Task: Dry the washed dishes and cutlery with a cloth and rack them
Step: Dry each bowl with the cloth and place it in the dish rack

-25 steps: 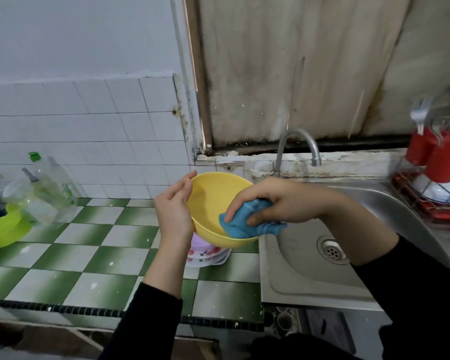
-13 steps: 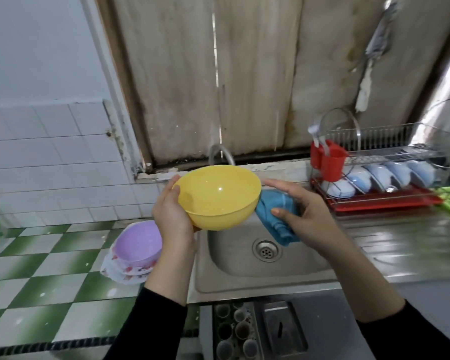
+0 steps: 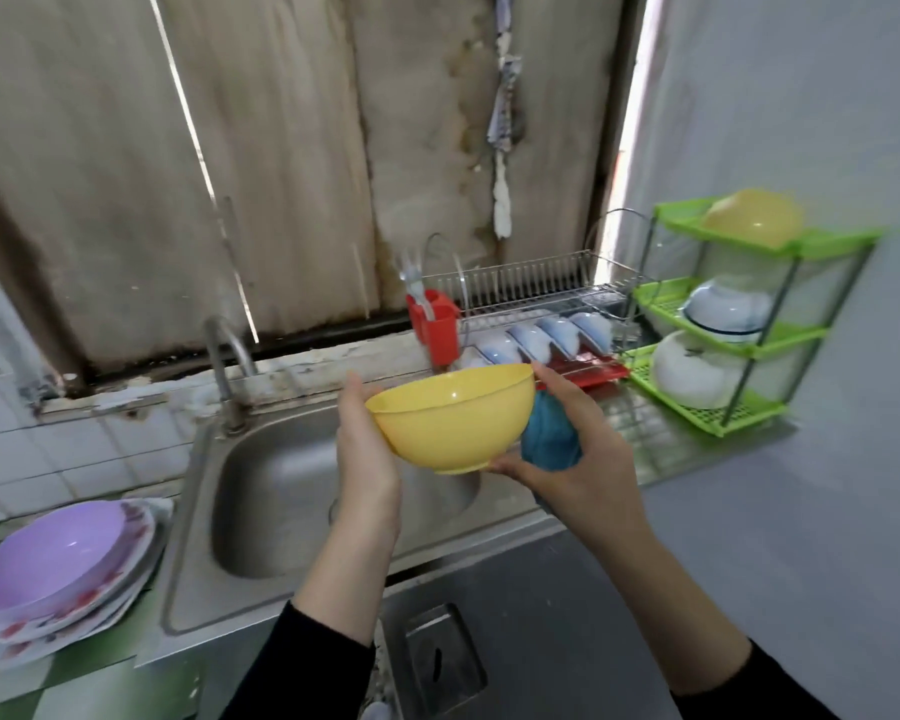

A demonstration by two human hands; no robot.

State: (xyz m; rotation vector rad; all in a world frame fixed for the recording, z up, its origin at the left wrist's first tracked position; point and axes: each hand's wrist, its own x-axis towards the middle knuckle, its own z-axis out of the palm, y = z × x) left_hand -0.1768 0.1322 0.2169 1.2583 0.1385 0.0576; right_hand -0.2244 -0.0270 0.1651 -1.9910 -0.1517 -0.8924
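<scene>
Bowl (image 3: 453, 418) upright, above the sink's (image 3: 281, 485) right edge. Your left hand (image 3: 367, 459) grips its left wall, thumb at rim. Your right hand (image 3: 583, 459) cups the cloth (image 3: 549, 433) against its right side. Drying looks about finished. Next: carry it right to the green shelf (image 3: 718, 418), likely upside down.

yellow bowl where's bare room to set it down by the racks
Bare: the draining board between sink and green shelf, and the wire rack's upper tier. Crowded: each shelf tier holds a bowl, and white bowls line the rack's lower tier.
</scene>
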